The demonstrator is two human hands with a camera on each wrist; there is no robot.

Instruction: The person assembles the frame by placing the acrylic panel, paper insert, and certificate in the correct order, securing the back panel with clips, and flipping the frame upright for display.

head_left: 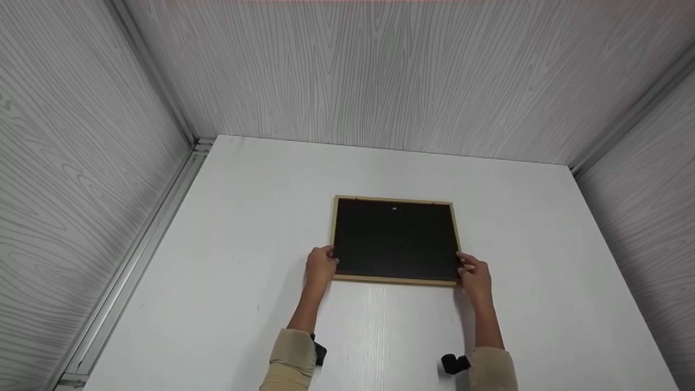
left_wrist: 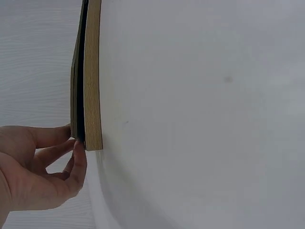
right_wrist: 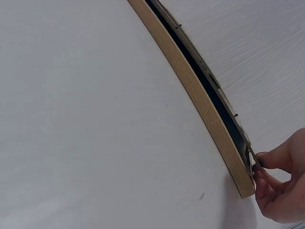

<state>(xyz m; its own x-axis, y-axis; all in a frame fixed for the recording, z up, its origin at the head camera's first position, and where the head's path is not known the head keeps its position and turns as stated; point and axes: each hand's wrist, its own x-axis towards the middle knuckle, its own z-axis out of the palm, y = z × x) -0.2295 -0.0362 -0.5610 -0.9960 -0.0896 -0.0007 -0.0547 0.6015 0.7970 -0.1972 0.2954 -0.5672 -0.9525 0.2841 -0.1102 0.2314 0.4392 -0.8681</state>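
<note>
A picture frame with a thin light-wood rim (head_left: pixel 395 280) lies on the white table. Its black backing board (head_left: pixel 396 239) has a small shiny piece near the middle of its far edge. At the near left corner, my left hand (head_left: pixel 320 265) pinches the board's edge between thumb and fingers. My right hand (head_left: pixel 476 274) pinches it at the near right corner. Both wrist views show a dark gap between the board's edge (left_wrist: pixel 74 95) and the wooden rim (left_wrist: pixel 93 86). Small dark tabs (right_wrist: pixel 236 115) stick out along the board's edge in the right wrist view.
The white table (head_left: pixel 260 217) reaches to a wood-grain back wall (head_left: pixel 380 76). Similar panels stand at left (head_left: pixel 70 163) and right (head_left: pixel 651 190), with a metal rail (head_left: pixel 130 266) along the left side. A black wrist device (head_left: pixel 455 364) shows at the right sleeve.
</note>
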